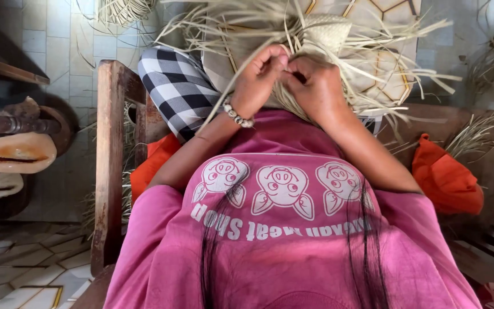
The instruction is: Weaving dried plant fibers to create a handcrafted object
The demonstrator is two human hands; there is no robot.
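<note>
Head view: your left hand and right hand meet over your lap, knuckles nearly touching, both curled in and pinching pale straw strips at the edge of the woven straw piece. That piece sits just past your fingertips, resting against your knees, w/ loose strip ends fanning out to the right and top. Which exact strand each hand has is prob. one strip shared between them, but the fingers hide it, so can't say for sure.

To do the weave well: keep the pinch close to the woven edge so the strip stays flat, pull snug w/o creasing, and hold the neighbouring strands down w/ your other fingers while you tuck.

Around you: bead bracelet on your left wrist, checked cloth over your left knee, orange cushion at your right, wooden chair arm at your left. More straw lies by the cushion. The loose ends crowd the work spot and your own hair hangs low, both could snag or block your sight.
</note>
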